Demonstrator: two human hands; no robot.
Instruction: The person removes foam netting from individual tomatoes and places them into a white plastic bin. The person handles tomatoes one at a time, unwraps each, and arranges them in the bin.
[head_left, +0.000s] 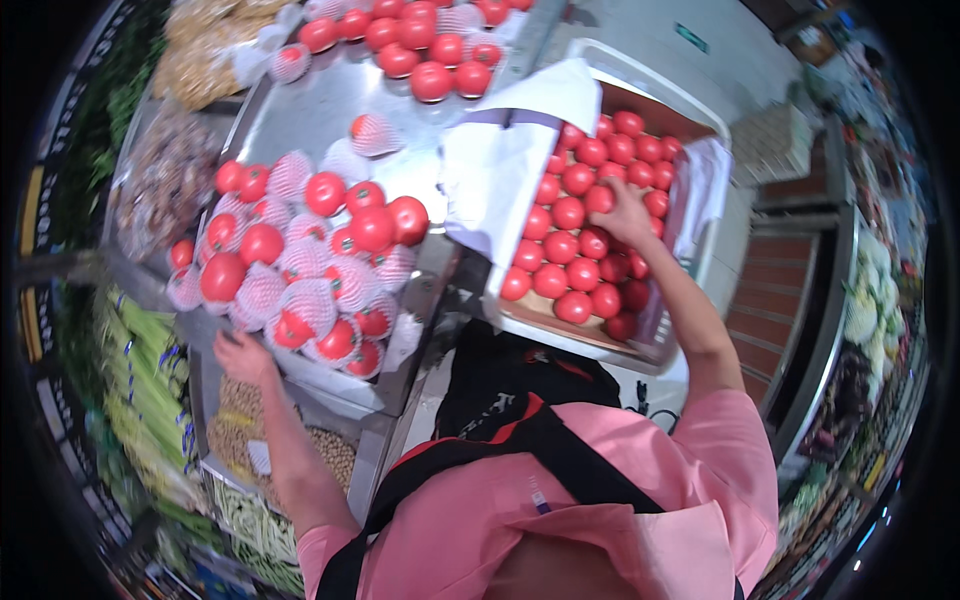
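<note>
My right hand (627, 215) is inside a white plastic crate (499, 300), its thumb and fingers around a tomato (598, 199). Rows of bare red tomatoes (561, 247) fill much of that crate. White paper (495, 165) folds out over its left wall. My left hand (244, 358) holds nothing, fingers apart, at the near-left edge of a metal display tray (315, 112). Just beyond that hand lies a heap of tomatoes, some bare like one tomato (223, 277), others in pink-white foam net sleeves (310, 304). One sleeved tomato (373, 136) rests apart on the metal.
More tomatoes (431, 80) lie at the tray's far end. Bagged produce (169, 180) and celery (142, 382) flank the left side. Below my left arm is a bin of peanuts (236, 412). Right of the crate stand a pale carton (772, 146) and a metal-edged stand (814, 337).
</note>
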